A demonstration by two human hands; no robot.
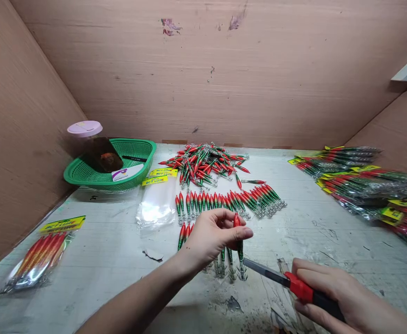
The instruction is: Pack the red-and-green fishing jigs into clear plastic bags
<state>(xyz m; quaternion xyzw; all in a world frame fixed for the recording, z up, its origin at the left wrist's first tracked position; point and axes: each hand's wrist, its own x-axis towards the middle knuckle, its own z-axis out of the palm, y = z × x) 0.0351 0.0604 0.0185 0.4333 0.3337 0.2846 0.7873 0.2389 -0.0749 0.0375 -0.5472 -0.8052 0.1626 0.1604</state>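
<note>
Head view: yellow header cards read "BCT LURE". The left hand pinches a red-and-green lure upright, hooks down, over the counter. The right hand clasps a red-handled knife, its blade beside the hooks.

Glossy red-and-green paint on the lure in the left hand, with bright metal hooks at its foot. The knife in the right hand shows a dull steel blade and red plastic grip. Scuffed matt tabletop, grainy plywood walls, green plastic mesh basket, shiny clear bags.
</note>
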